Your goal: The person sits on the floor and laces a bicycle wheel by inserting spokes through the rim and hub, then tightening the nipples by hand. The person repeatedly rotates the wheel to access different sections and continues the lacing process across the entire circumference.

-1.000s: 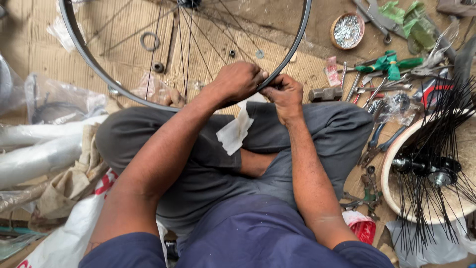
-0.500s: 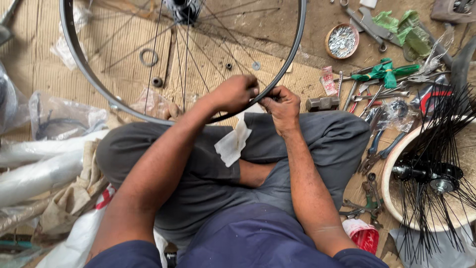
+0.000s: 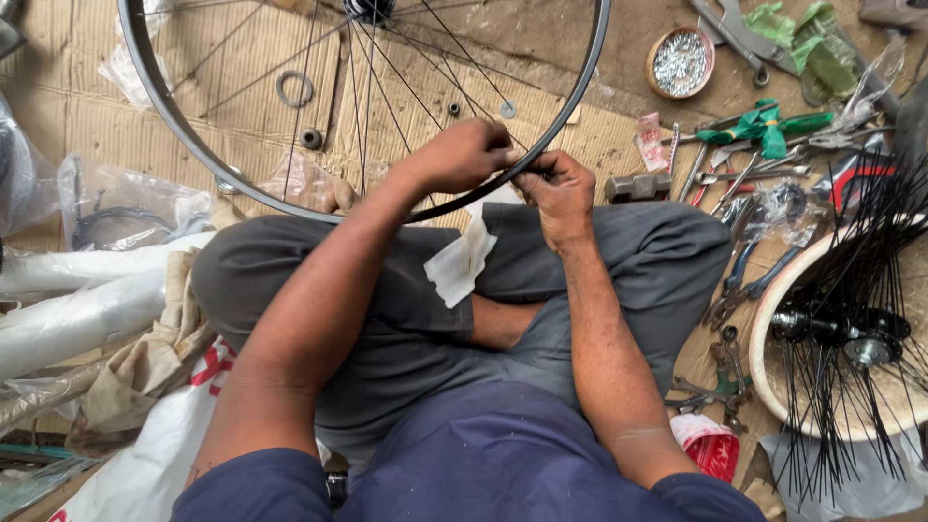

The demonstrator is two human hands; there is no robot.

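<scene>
Both hands have edged along the wheel rim (image 3: 570,101), where the left hand (image 3: 469,155) and right hand (image 3: 559,188) now clamp fingers on its near edge over the grey-trousered lap (image 3: 638,266).

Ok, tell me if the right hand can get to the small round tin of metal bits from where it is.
Probably yes. The right hand is on the wheel rim, and the tin sits just beyond the rim on bare floor. Only the rim lies between, so letting go and reaching over it should do.

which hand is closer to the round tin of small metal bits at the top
Right. The right hand grips the wheel rim below-left of the tin; the left hand is further left.
</scene>
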